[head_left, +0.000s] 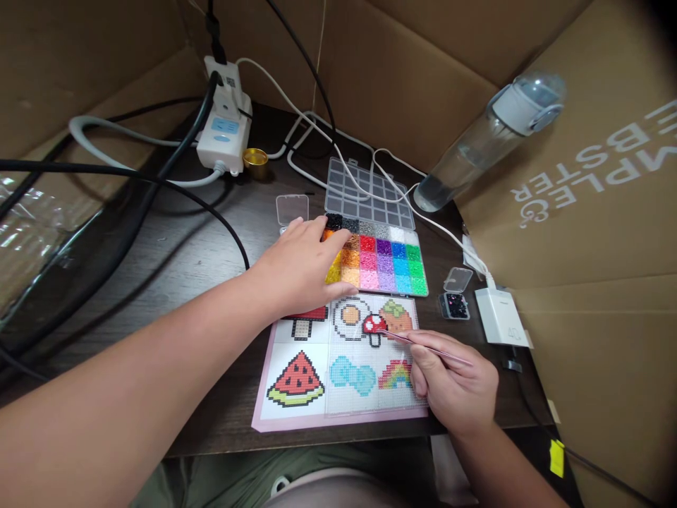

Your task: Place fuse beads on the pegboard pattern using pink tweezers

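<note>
The tweezers point(431, 347) lie slantwise over the pattern sheet point(338, 367), tips pointing up-left at the mushroom picture point(373, 326). The right hand point(455, 384) pinches them between curled fingers. The left hand point(299, 268) rests flat, fingers loosely spread, on the bead box point(381, 261).

The bead tray point(388, 264) lies behind the pattern sheet point(296, 416), water bottle point(476, 148) behind-right.

Bare desk left of pattern sheet point(296, 416) — cables point(159, 183), bottle point(476, 148), cardboard walls point(582, 247) hem in back and right.
</note>
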Motion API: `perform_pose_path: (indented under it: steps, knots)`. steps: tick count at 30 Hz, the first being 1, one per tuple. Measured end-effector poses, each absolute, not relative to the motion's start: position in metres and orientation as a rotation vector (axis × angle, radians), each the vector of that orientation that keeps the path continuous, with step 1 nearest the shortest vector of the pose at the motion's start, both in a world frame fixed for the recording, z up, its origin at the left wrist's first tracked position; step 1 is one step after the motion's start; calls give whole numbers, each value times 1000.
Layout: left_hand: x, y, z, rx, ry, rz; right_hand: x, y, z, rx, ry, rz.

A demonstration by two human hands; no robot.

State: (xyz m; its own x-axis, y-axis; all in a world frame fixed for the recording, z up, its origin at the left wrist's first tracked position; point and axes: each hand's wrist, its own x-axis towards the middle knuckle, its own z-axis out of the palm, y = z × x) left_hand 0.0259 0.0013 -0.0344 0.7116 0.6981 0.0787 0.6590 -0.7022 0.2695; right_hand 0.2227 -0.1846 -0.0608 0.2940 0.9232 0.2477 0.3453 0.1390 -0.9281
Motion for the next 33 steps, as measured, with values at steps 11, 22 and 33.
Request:
perform_pose_path:
  steps: [11, 22, 33]
  knots:
    - [26, 1, -32, 2663, 1080, 272, 224, -187, -63, -1435, -1248, 677]
    - [25, 2, -34, 2719, 1080, 272, 224, -186, -63, -1410, -1192, 702]
    - [27, 1, -34, 2691, 1089, 253, 223, -185, -62, -1404, -1173, 696]
